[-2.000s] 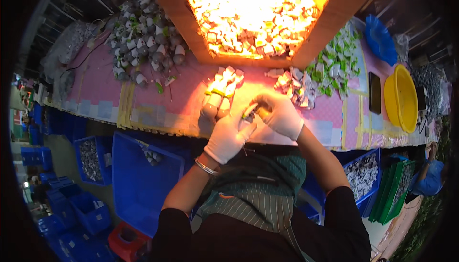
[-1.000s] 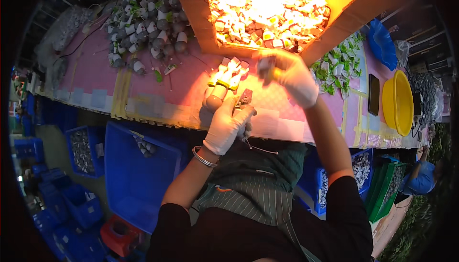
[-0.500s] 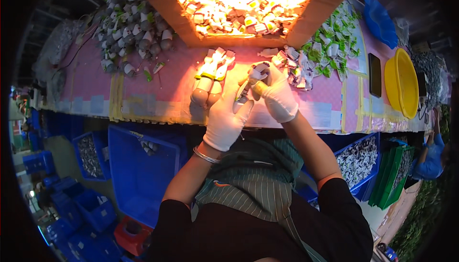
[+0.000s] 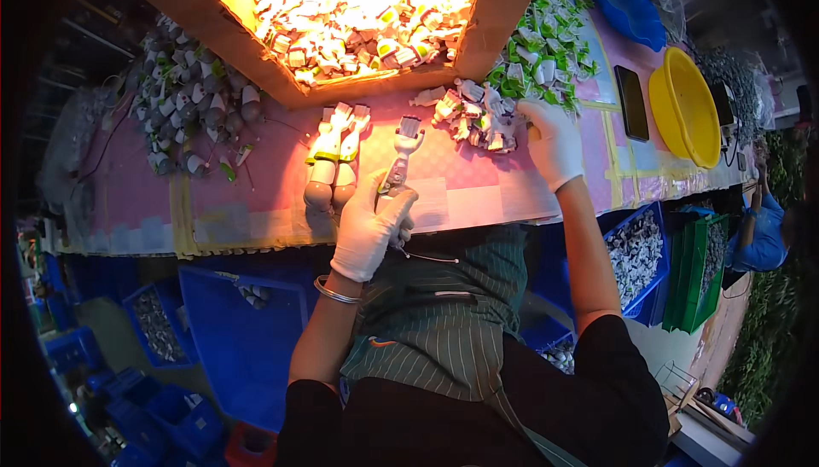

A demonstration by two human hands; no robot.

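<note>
My left hand (image 4: 368, 232), in a white glove, is closed around a white and grey plastic toy limb piece (image 4: 404, 145), which points up toward the box. A thin cord (image 4: 433, 258) with a pale tip trails below that hand. My gloved right hand (image 4: 556, 145) reaches to the near edge of a heap of green and white plastic parts (image 4: 546, 53); its fingertips are not clear. Left of it lies a small pile of white and grey parts (image 4: 482, 117). Beside my left hand, joined white, green and grey toy limbs (image 4: 328, 156) lie side by side.
A brightly lit cardboard box (image 4: 388, 83) of parts stands at the back. Grey and white pieces (image 4: 192, 96) are heaped left. A phone (image 4: 630, 102), yellow basin (image 4: 691, 117) and blue basin (image 4: 630, 6) sit right. Blue bins (image 4: 243, 339) and a green crate (image 4: 687, 284) stand below the table.
My hands have separated. The right has moved away to the right, to the green and white heap, while the left keeps the toy limb piece. The whole view has shifted.
</note>
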